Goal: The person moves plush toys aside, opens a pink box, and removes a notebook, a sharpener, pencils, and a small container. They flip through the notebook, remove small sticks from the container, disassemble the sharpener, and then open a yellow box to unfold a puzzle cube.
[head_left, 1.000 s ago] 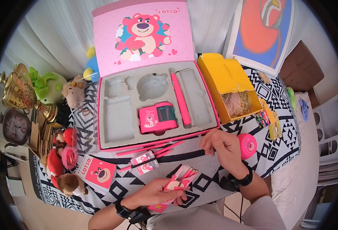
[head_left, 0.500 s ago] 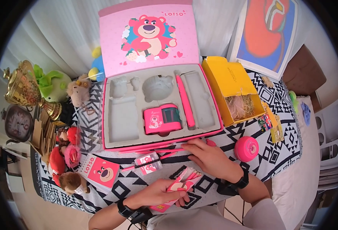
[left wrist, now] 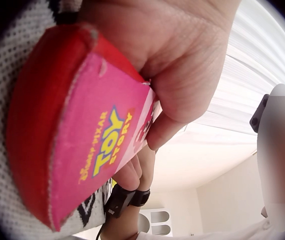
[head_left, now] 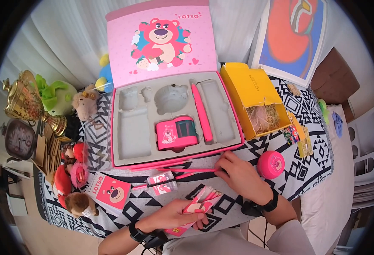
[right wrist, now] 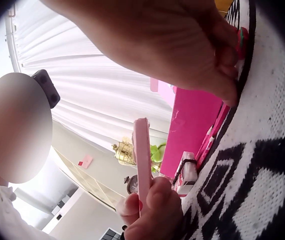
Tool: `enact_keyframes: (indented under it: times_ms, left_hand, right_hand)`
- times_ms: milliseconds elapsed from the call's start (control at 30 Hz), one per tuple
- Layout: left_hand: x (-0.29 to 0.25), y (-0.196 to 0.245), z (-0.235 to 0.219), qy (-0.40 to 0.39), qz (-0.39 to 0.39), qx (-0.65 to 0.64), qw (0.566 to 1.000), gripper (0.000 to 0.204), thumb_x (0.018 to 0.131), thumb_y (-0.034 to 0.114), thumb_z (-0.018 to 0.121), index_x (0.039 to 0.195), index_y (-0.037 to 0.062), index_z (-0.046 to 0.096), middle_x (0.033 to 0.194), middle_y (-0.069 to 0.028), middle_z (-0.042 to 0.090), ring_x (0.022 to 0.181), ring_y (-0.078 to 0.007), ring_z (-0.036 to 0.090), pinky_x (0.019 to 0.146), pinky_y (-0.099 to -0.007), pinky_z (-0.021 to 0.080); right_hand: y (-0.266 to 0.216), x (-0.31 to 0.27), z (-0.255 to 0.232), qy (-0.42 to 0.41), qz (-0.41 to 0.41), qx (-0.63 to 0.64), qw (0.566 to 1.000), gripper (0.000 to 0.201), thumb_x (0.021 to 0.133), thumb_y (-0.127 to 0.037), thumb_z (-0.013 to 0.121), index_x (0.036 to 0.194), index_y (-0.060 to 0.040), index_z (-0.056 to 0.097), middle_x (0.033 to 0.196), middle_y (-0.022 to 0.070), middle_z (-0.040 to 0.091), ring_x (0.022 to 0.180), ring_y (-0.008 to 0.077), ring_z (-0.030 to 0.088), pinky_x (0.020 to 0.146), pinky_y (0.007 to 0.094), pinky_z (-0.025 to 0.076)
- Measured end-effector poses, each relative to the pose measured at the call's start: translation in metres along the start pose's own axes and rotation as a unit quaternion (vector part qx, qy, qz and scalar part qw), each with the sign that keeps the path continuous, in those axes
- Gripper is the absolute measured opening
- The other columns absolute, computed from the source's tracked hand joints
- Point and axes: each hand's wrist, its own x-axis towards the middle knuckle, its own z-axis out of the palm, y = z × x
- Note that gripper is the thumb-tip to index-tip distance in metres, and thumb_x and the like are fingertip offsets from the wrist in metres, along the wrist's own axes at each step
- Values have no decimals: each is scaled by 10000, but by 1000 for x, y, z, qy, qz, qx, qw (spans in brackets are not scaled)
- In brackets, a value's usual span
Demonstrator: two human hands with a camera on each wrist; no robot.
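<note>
My left hand [head_left: 174, 213] grips a small pink carton [left wrist: 112, 120] printed "Toy Story", its thumb across the front. Several pencil ends [head_left: 213, 194] show at the carton's open top, which points away to the right. Thumb and fingers of my right hand [head_left: 244, 180] pinch the right end of a pink pencil [head_left: 195, 170] low over the cloth. Other pink pencils [head_left: 140, 186] lie around a small clear packet [head_left: 161, 183] with a black band. Behind them stands an opened pink Lotso box [head_left: 136, 163], with a pink pencil sharpener [head_left: 176, 133] and a long pink case [head_left: 201, 114] in its grey insert.
A Lotso notebook [head_left: 110, 191] and soft toys [head_left: 78, 204] lie to the left, near a gold trophy [head_left: 25, 100]. On the right are a round pink container [head_left: 271, 165] and a yellow box [head_left: 252, 87] with shredded filling. A patterned cloth [head_left: 310, 174] covers the table.
My right hand came down and left to the loose pencils, then moved slightly right with one pencil's end between its fingers. The left hand keeps its hold on the carton.
</note>
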Motion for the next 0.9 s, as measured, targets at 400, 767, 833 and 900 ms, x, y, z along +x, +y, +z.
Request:
enact_keyframes:
  times_ms: [400, 767, 833, 900]
  left_hand:
    - [-1, 3, -1, 4, -16, -19, 1000, 303, 1005, 107, 523, 1249, -71, 544, 1017, -115, 681, 872, -147, 664, 796, -282, 542]
    - [0, -1, -2, -2, -7, -21, 1000, 305, 1002, 150, 544, 1247, -31, 555, 997, -84, 685, 842, -120, 656, 760, -262, 534]
    - [0, -2, -1, -3, 0, -28, 1000, 299, 1003, 153, 544, 1239, -30, 560, 991, -81, 687, 838, -119, 657, 758, -263, 535]
    - [-1, -1, -1, -1, -7, -22, 1000, 300, 1003, 154, 545, 1239, -29, 559, 990, -80, 686, 837, -119, 657, 758, -264, 535]
  right_hand:
    - [-4, 3, -36, 321, 54, 480, 815, 159, 992, -125, 544, 1081, 3, 576, 890, 61, 645, 683, 86, 585, 585, 223, 477]
    - [-1, 8, -26, 439, 8, 536, 721, 225, 999, -134, 537, 1175, -5, 482, 832, 103, 645, 658, 166, 622, 582, 243, 496]
    - [-1, 8, -24, 439, 4, 536, 721, 222, 996, -129, 542, 1170, -4, 483, 836, 109, 648, 670, 178, 630, 593, 244, 503]
    - [3, 9, -19, 457, -21, 490, 742, 221, 995, -112, 539, 1177, -9, 468, 852, 126, 661, 672, 196, 644, 614, 255, 521]
